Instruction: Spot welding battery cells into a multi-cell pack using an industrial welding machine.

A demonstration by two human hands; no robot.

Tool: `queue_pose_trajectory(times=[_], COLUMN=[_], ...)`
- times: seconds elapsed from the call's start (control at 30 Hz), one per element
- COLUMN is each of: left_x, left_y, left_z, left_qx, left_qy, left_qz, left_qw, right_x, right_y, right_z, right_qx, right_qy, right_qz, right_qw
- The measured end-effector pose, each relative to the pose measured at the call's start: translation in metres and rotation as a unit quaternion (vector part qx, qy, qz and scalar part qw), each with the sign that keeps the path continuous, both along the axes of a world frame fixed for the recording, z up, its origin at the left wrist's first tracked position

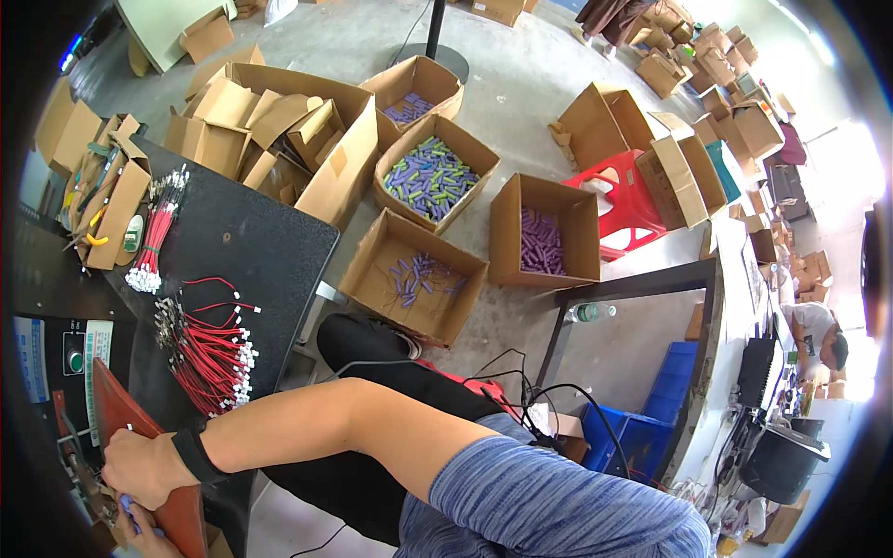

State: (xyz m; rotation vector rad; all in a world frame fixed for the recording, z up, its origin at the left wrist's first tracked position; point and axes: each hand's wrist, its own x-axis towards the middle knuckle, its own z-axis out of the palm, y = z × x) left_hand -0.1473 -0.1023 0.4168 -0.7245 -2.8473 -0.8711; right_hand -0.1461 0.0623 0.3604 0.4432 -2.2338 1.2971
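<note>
Only partly visible: purple cylinder [126,503]

We note a streaked blue-and-grey short sleeve [558,493], a broad black wristband [197,456] and plain dark trousers [363,346].

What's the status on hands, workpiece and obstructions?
Left hand holding purple cylinder. Right hand close by, grip unclear. Red wires on black tabletop, clear of both hands.
</note>
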Motion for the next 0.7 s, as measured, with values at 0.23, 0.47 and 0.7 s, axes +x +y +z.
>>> queue_pose_trajectory(times=[0.23,0.47,0.7], left_x=[0.003,-0.005,-0.017], left_y=[0.012,0.009,0.014], left_z=[-0.003,-0.004,-0.011], left_qx=[-0.001,0.002,0.034], left_qy=[0.114,0.104,0.235], left_qz=[-0.031,-0.066,-0.168], left_qw=[0.993,0.992,0.957], right_x=[-0.003,-0.001,0.004], right_y=[-0.001,0.001,0.003], right_z=[-0.002,0.0,0.006], right_qx=[0.007,0.019,0.048], right_qy=[0.0,0.004,-0.03], right_qz=[0.011,0.02,0.065], right_qw=[1.0,1.0,0.996])
